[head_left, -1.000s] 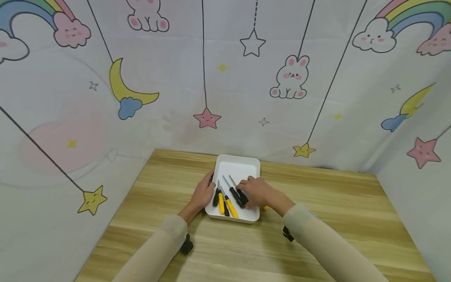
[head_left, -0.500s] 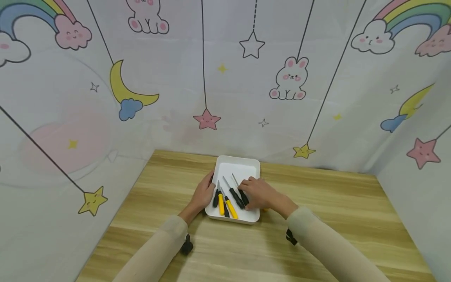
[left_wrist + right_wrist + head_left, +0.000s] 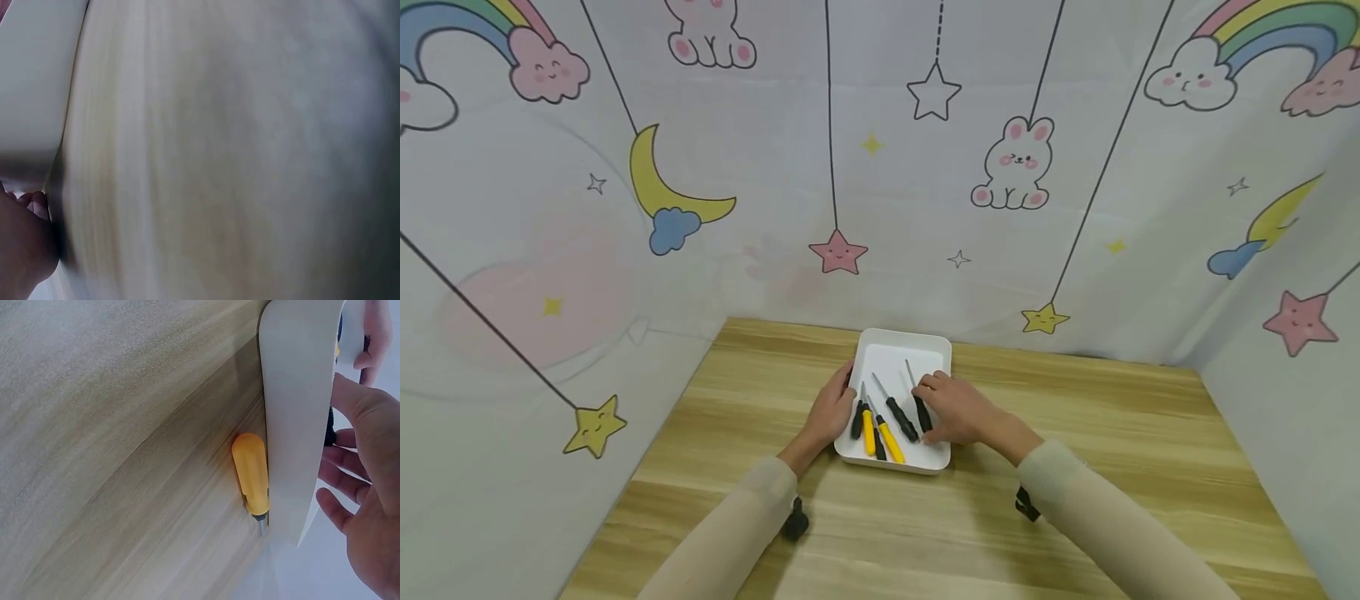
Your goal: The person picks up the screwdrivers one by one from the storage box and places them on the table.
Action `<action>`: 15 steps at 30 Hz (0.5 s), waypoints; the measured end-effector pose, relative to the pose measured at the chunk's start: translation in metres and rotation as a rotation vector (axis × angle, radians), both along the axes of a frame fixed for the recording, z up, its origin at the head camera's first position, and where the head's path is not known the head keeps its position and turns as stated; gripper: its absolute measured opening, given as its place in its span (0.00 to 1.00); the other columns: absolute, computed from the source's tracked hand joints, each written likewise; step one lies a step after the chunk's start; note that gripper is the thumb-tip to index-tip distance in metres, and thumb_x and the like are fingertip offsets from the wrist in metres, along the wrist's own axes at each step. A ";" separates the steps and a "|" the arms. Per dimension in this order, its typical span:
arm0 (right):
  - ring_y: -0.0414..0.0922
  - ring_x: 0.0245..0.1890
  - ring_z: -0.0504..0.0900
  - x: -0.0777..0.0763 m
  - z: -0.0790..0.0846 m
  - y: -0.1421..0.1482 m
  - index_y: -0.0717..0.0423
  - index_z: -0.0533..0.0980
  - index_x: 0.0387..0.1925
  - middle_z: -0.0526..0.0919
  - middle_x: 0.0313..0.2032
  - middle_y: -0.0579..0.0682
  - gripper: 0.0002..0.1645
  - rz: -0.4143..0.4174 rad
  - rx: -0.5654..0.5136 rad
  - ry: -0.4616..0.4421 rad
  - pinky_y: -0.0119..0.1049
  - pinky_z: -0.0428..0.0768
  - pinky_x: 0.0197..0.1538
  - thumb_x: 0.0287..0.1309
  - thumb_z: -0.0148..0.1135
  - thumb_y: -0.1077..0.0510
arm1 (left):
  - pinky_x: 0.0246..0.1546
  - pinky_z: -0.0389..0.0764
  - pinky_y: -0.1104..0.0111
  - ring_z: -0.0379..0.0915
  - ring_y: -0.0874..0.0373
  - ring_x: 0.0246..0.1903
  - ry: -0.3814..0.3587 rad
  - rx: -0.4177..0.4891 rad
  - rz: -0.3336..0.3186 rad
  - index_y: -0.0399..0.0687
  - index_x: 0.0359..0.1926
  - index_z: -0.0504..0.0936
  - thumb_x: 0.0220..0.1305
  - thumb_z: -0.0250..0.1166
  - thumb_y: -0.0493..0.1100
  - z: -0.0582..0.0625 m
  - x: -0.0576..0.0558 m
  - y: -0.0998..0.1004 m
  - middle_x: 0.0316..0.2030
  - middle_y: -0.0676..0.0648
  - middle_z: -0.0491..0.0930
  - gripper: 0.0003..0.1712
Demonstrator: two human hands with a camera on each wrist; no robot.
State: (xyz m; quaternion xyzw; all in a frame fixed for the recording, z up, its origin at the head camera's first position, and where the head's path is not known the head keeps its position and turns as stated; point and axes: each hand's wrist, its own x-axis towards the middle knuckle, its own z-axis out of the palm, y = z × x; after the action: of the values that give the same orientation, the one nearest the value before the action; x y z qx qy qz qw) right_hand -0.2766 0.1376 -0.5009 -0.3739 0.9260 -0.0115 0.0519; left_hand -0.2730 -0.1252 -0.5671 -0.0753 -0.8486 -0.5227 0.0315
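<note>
A shallow white tray [image 3: 891,354] sits on the table with several screwdrivers in it. My left hand [image 3: 830,410] grips its left side, thumb over the rim. Reaching over the right side, my right hand [image 3: 961,408] pinches a black-handled screwdriver [image 3: 922,414], which lies near the right wall with its shaft pointing away. Left of it is another black-handled screwdriver [image 3: 902,419]. A yellow-handled screwdriver [image 3: 891,440] and several others lie together in the left part of the tray, their shafts also pointing away.
In the right wrist view, another yellow-handled screwdriver [image 3: 252,472] lies on the table against the tray's outer wall. The wood-grain table [image 3: 1075,433] meets a printed white curtain [image 3: 760,283] at the back and sides.
My right hand has shifted slightly right, drawing the black-handled screwdriver away from its neighbour and turning it straighter. My left hand and the tray have stayed in place.
</note>
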 end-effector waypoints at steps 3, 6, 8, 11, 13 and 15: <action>0.51 0.61 0.75 0.002 -0.002 -0.001 0.57 0.75 0.69 0.78 0.63 0.53 0.48 -0.021 -0.013 -0.022 0.50 0.78 0.64 0.54 0.80 0.37 | 0.78 0.58 0.48 0.57 0.41 0.78 -0.002 -0.002 -0.002 0.34 0.82 0.57 0.78 0.47 0.34 -0.001 0.003 -0.001 0.79 0.36 0.60 0.34; 0.50 0.60 0.75 0.003 -0.004 -0.001 0.57 0.75 0.69 0.78 0.63 0.53 0.48 -0.032 -0.020 -0.025 0.49 0.78 0.65 0.54 0.79 0.37 | 0.78 0.59 0.48 0.57 0.41 0.78 -0.006 0.001 -0.009 0.34 0.82 0.57 0.78 0.47 0.34 -0.001 0.005 -0.001 0.79 0.36 0.60 0.34; 0.50 0.59 0.75 0.003 -0.003 -0.001 0.58 0.76 0.68 0.78 0.62 0.53 0.47 -0.033 -0.038 -0.017 0.49 0.78 0.65 0.53 0.79 0.37 | 0.78 0.59 0.49 0.57 0.42 0.78 -0.005 0.002 -0.011 0.35 0.82 0.57 0.78 0.47 0.35 -0.001 0.004 0.000 0.80 0.36 0.60 0.34; 0.50 0.59 0.75 0.001 -0.001 -0.001 0.59 0.76 0.67 0.78 0.62 0.54 0.48 -0.026 -0.061 0.003 0.49 0.78 0.64 0.53 0.80 0.37 | 0.78 0.59 0.50 0.58 0.42 0.78 0.004 0.008 -0.003 0.36 0.82 0.57 0.78 0.47 0.34 0.000 0.002 0.001 0.79 0.37 0.61 0.34; 0.50 0.59 0.75 0.000 0.002 0.000 0.59 0.75 0.67 0.77 0.62 0.54 0.48 -0.021 -0.073 0.011 0.49 0.78 0.64 0.54 0.79 0.36 | 0.78 0.59 0.50 0.58 0.43 0.78 0.004 0.008 0.002 0.37 0.82 0.57 0.78 0.47 0.35 0.000 0.001 0.001 0.80 0.38 0.61 0.34; 0.50 0.59 0.75 -0.002 0.004 0.001 0.58 0.75 0.68 0.77 0.63 0.54 0.48 -0.016 -0.072 0.017 0.48 0.78 0.64 0.54 0.79 0.36 | 0.78 0.60 0.50 0.59 0.43 0.78 0.007 0.009 0.002 0.37 0.82 0.57 0.78 0.46 0.35 0.000 -0.001 0.002 0.80 0.38 0.60 0.34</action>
State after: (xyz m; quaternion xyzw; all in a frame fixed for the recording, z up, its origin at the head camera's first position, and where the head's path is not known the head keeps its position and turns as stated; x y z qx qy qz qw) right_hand -0.2784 0.1384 -0.4970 -0.3680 0.9284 -0.0421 0.0304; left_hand -0.2736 -0.1232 -0.5666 -0.0761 -0.8462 -0.5262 0.0352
